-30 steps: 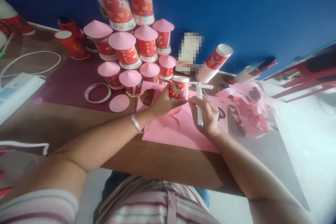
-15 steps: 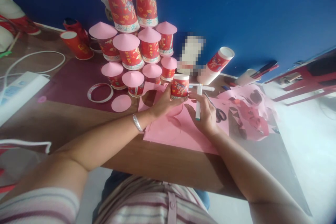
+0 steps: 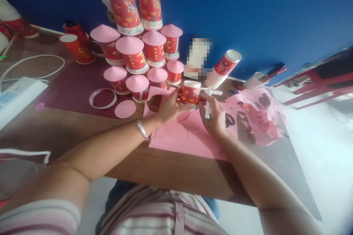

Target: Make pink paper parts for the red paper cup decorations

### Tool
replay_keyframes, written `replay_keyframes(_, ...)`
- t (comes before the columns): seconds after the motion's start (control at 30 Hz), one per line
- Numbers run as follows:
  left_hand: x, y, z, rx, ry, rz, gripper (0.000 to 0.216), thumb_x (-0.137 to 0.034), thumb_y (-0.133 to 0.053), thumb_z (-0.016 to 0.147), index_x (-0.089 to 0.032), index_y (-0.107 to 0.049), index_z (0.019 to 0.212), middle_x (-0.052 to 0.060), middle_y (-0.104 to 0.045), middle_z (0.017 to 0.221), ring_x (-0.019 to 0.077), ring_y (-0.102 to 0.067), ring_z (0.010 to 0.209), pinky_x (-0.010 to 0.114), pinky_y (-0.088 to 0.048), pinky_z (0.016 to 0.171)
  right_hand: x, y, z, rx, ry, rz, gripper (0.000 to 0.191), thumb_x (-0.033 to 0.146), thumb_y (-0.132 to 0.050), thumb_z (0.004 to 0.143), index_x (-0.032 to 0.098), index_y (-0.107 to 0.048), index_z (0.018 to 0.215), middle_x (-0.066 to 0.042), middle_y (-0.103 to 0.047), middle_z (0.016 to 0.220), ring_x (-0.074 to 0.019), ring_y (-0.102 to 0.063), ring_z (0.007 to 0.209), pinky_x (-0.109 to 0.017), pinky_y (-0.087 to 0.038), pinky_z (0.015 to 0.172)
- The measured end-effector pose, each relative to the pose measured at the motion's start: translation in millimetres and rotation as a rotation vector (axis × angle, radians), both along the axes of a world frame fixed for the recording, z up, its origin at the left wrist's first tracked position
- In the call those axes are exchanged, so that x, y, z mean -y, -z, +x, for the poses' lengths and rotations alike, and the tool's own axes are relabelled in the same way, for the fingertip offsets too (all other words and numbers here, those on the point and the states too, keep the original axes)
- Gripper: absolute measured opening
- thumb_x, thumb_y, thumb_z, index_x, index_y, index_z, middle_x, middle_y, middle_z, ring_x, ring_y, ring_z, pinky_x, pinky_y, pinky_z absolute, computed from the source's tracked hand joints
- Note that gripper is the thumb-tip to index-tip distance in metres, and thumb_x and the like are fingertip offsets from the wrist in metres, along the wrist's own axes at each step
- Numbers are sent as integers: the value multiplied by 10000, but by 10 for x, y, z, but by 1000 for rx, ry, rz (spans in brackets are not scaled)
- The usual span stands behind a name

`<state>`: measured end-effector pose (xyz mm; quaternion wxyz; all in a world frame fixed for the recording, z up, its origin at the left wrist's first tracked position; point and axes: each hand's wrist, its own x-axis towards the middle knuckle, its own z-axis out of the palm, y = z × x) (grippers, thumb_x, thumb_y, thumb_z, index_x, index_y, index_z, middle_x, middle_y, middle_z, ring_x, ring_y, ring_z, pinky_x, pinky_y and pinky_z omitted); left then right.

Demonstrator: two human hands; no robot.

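My left hand (image 3: 168,108) is closed round a small red patterned paper cup (image 3: 190,93), which stands upside down on a pink paper sheet (image 3: 176,137). My right hand (image 3: 214,117) grips a white marker (image 3: 208,103) with its tip down, right beside the cup; its fingers touch the cup's side. A drawn circle shows on the pink sheet under my left hand. A silver bracelet (image 3: 142,129) is on my left wrist.
Several red cups with pink cone lids (image 3: 138,49) stand stacked behind the sheet. A cut pink disc (image 3: 125,109) and a cup rim ring (image 3: 103,98) lie to the left. Scissors (image 3: 229,119) and pink scraps (image 3: 259,114) lie to the right. A white power strip (image 3: 16,93) is far left.
My right hand has moved left with the marker, up against the cup. The cup has shifted slightly on the pink sheet. The camera view has drifted a little.
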<state>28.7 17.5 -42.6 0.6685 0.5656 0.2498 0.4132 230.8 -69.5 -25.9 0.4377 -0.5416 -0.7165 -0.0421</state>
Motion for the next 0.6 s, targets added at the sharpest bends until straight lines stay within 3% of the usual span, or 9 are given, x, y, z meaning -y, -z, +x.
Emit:
replay_keyframes(0.27, 62, -35, 48, 66, -35, 9, 846, -448, -1146, 728, -229, -591, 1328, 88, -766, 1276, 298, -789, 1249, 496, -669, 1100, 38, 97, -64, -35, -44, -68, 502, 148, -633, 1022, 288, -689, 1501, -103, -898, 1302, -275, -906, 1070, -393, -759, 863)
replay_keyframes(0.47, 98, -38, -4, 60, 131, -42, 771, -444, -1031, 890, -263, -530, 1447, 93, -766, 1334, 290, -794, 1248, 505, -670, 1111, 28, 144, -37, -64, -10, -103, 464, 176, -627, 1028, 290, -695, 1472, -111, -894, 1299, -279, -895, 1064, -398, -737, 867)
replay_keyframes(0.6, 107, -53, -50, 47, 270, -15, 814, -401, -981, 921, -288, -491, 1560, 134, -746, 1467, 324, -777, 1326, 539, -665, 1154, 13, 167, -10, -63, 37, -103, 457, 139, -583, 997, 266, -704, 1420, -109, -900, 1208, -252, -864, 910, -377, -693, 798)
